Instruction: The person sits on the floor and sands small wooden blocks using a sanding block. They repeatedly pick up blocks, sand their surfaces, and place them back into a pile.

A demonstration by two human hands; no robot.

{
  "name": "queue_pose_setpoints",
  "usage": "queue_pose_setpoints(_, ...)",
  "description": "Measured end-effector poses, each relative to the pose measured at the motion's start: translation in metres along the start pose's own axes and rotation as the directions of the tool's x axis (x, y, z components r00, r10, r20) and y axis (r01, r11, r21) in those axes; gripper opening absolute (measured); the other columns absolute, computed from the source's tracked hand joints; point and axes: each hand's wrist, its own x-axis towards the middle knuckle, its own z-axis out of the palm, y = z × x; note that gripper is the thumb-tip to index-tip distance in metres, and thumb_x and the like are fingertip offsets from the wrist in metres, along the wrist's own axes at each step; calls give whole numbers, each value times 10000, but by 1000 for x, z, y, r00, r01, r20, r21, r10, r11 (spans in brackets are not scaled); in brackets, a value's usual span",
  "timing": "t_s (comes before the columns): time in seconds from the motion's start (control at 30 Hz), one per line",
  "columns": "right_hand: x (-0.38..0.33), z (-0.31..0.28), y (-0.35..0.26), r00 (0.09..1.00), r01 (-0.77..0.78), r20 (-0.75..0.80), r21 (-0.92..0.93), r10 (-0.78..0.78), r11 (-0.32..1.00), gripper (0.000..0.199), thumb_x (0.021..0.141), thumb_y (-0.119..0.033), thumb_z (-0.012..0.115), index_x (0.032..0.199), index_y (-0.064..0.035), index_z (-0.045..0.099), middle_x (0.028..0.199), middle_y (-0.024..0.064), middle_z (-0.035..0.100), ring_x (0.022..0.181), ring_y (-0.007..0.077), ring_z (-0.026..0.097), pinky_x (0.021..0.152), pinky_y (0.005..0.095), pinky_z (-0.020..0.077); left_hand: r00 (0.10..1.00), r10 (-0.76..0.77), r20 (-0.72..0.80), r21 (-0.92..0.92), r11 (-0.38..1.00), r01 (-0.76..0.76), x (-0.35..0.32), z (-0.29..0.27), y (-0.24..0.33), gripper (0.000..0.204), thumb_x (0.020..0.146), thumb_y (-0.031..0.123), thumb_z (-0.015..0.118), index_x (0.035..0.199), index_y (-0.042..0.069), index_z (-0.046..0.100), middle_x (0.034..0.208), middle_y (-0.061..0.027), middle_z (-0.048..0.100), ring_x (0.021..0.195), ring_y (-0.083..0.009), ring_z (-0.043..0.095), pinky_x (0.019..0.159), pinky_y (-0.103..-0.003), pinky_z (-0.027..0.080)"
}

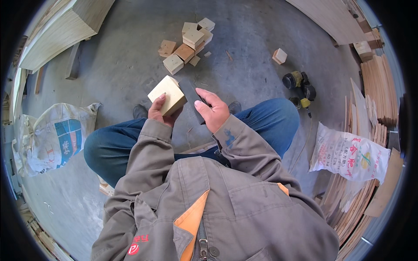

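Note:
Between my knees, my left hand [162, 110] grips a pale wooden block [167, 93], thumb on its near face and fingers underneath. My right hand [212, 111] is closed on a dark grey, flat sanding block [190, 98], held on edge with the thumb and fingers on its right side. The dark piece stands close against the right side of the wooden block; whether the two touch, I cannot tell. Beyond my hands, a loose pile of wooden blocks [185, 52] lies on the floor, some stacked on others.
One wooden block [279, 56] lies apart at the right. Near it rests a yellow and black power tool [298, 87] with a cord. White sacks stand at left [56, 137] and right [350, 152]. Plywood stacks [65, 32] and thin boards [378, 89] line the sides.

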Motion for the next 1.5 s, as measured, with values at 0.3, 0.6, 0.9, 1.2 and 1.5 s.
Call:
queue_pose_setpoints(0.3,20,-10,12,991,-96,-94,-55,91,994,453,959,-196,651,1357,21,634,1391,221,621,1300,323,592,1113,369,443,994,-31,101,44,999,27,-23,23,-4,727,841,247,721,1484,55,441,1374,-190,596,1268,-410,593,1131,-576,458)
queue_pose_setpoints(0.6,-2,0,-16,987,142,-51,-172,-152,975,436,959,-193,654,1340,18,638,1387,253,611,1287,379,595,1116,399,450,999,-30,45,-8,999,31,-10,9,2,704,819,251,735,1458,73,499,1347,-162,634,1253,-401,602,1113,-604,454)
queue_pose_setpoints(0.9,22,-22,19,972,-125,-206,-44,113,991,425,948,-184,659,1317,26,658,1342,240,647,1246,347,627,1079,383,474,960,-60,275,160,987,16,-28,24,5,872,747,408,807,1491,99,473,1366,-150,630,1237,-365,625,1070,-549,505)
queue_pose_setpoints(1.2,-6,-5,-29,969,225,-60,-174,-239,959,426,946,-190,677,1321,10,652,1355,254,627,1241,396,615,1082,426,469,981,-8,194,50,999,-2,-11,7,2,793,782,305,773,1478,60,482,1378,-167,620,1260,-389,611,1124,-579,456)
queue_pose_setpoints(1.5,8,-21,19,970,-90,-243,-272,22,958,444,928,-209,685,1312,11,652,1358,256,623,1260,400,597,1100,431,457,919,-110,379,171,984,47,-24,16,3,885,752,388,806,1506,88,455,1366,-149,624,1249,-368,619,1113,-553,465)
